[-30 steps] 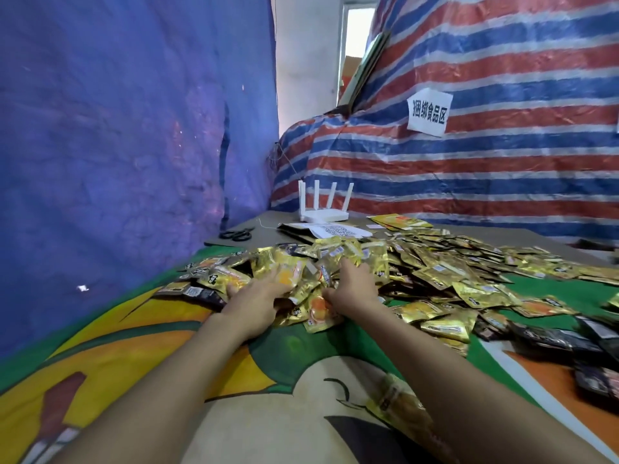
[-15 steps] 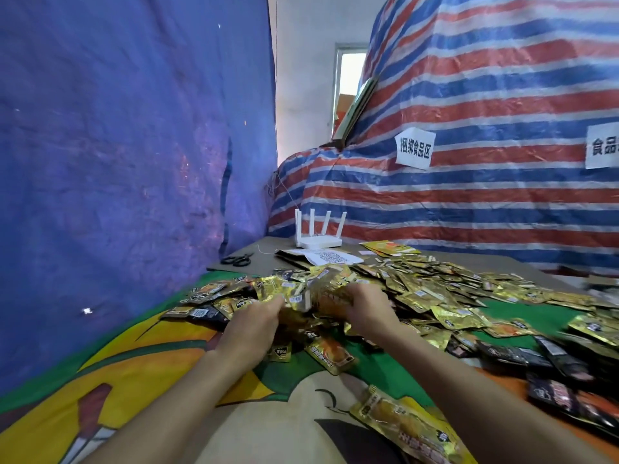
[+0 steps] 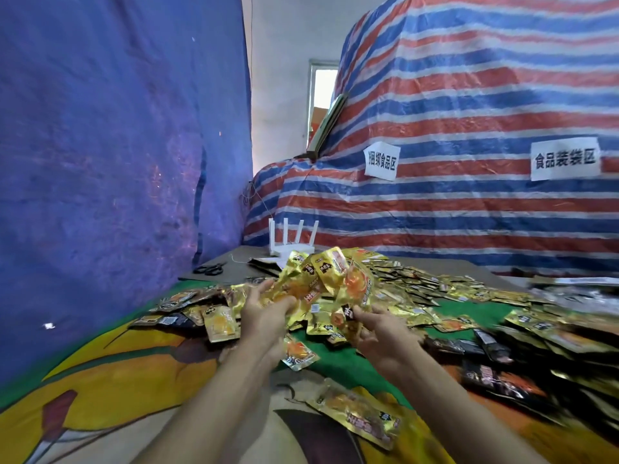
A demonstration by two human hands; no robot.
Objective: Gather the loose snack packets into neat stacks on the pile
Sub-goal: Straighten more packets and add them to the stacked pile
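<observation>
Grip holds a messy gold packet bunch (image 3: 323,283) between left hand (image 3: 264,318) and right hand (image 3: 380,334). Square the edges first, then set it on the pile (image 3: 422,291).

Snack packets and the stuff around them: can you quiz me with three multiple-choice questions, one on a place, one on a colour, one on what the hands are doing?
1. Where do the scissors lie? A) on the brown board beside the blue tarp; B) in a drawer; C) on the floor.
2. What colour is the router? A) black; B) white; C) red.
3. What are the left hand and right hand doing? A) lying flat; B) gripping a bunch of gold packets raised above the pile; C) holding a pen.
Answers: 1 A, they rest on the board by the tarp; 2 B, its body and antennas are white; 3 B, both hands curl round the lifted bunch.
</observation>
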